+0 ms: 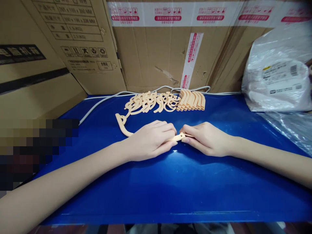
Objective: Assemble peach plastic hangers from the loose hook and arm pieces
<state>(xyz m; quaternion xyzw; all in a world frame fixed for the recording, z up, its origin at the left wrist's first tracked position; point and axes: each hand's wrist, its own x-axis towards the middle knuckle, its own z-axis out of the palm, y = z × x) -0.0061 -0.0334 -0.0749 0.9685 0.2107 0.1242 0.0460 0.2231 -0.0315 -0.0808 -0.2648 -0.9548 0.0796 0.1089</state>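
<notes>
Head view: left hand [153,140] clamped on a beige piece [121,125] mid desk [156,191], curved end out toward ten o'clock; right hand [207,138], at its three, pinches a slim part [189,135] by the tip [180,136]. Looks like fitting; next calls for careful lining-up. Grip hides the join. Beyond, at twelve, the heap [146,102] tangles indistinctly.

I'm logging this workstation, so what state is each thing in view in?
Left hand: closed around the beige part
Right hand: thumb and fingers pinched at the beige part's end
Beige part: held between both hands, partly covered
Loose beige pieces: heaped
Curved beige pieces: lined up side by side
White cable: loosely curved
Plastic bag: bulging; closure unclear
Back cardboard: upright, taped
</notes>
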